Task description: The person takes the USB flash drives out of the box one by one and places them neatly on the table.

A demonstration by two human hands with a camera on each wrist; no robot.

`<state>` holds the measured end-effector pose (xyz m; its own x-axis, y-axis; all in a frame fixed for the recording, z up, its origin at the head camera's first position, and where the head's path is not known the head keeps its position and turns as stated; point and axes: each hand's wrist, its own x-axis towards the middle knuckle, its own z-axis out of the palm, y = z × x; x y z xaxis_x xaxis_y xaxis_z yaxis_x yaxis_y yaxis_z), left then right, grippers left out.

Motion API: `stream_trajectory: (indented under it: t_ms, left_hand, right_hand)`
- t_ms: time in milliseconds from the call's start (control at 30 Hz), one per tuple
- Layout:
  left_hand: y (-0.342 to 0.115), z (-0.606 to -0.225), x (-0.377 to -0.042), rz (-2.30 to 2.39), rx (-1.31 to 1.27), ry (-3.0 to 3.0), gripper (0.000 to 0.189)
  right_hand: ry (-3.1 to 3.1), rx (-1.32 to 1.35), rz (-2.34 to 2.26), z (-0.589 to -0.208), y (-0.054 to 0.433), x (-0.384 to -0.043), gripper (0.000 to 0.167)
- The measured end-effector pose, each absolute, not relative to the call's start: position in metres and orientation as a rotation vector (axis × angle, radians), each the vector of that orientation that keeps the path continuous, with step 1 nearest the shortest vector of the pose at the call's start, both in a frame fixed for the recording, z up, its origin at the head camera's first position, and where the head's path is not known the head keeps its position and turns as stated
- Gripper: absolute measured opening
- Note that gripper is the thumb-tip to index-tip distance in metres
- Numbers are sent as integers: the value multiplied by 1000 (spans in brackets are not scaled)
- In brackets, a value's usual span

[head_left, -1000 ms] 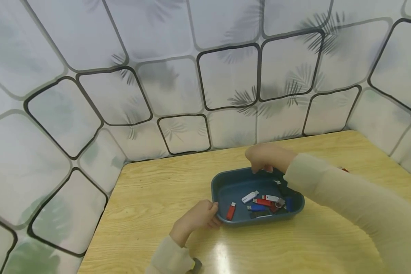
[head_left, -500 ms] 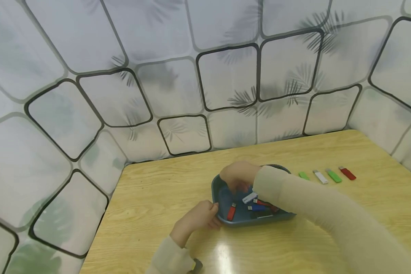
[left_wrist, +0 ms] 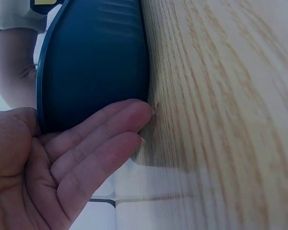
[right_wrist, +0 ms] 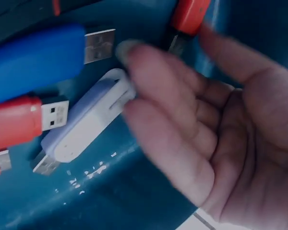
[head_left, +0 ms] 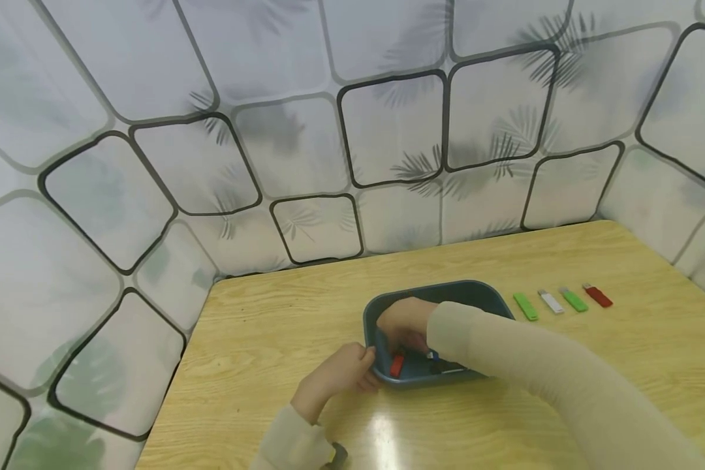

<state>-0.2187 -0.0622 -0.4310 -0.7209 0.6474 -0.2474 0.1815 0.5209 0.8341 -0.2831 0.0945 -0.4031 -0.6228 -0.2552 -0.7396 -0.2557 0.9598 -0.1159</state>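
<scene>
My left hand [head_left: 343, 369] grips the left front corner of a dark blue plastic bin [head_left: 486, 297], the thumb at the rim and the fingers along the outer wall [left_wrist: 93, 62]. My right hand [head_left: 405, 320] reaches down inside the bin. In the right wrist view its fingertips are at the end of a white and lavender USB stick [right_wrist: 89, 120], nothing gripped between them. Its thumb is close to a red USB stick [right_wrist: 189, 17]. A blue USB stick [right_wrist: 38, 62] and another red USB stick [right_wrist: 14, 122] lie beside the white one. The right sleeve hides much of the bin.
Right of the bin, a green USB stick [head_left: 525, 307], a white USB stick [head_left: 551, 301], another green USB stick [head_left: 574, 299] and a dark red USB stick [head_left: 597, 296] form a row on the wooden table [head_left: 288, 313]. A patterned cloth [head_left: 393, 137] borders the table behind.
My right hand has moved left and down from the bin's back edge into the bin. Its arm no longer covers the row of USB sticks. The left hand has stayed put.
</scene>
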Motion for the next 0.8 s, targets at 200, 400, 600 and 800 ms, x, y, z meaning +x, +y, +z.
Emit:
stream_trajectory:
  t_ms: [200, 400, 600, 800]
  left_hand:
    - [-62, -431, -219, 1116, 687, 2231, 44]
    - [-60, -431, -220, 1104, 713, 2230, 45]
    - [-58, -429, -220, 1106, 726, 2232, 46]
    - [-59, -428, -219, 1107, 694, 2247, 47]
  right_hand:
    - [2332, -439, 60, -406, 89, -276, 21]
    - [2354, -450, 22, -401, 87, -274, 15]
    - [2397, -455, 85, -401, 91, -271, 17]
    - [2407, -479, 155, -402, 89, -266, 23]
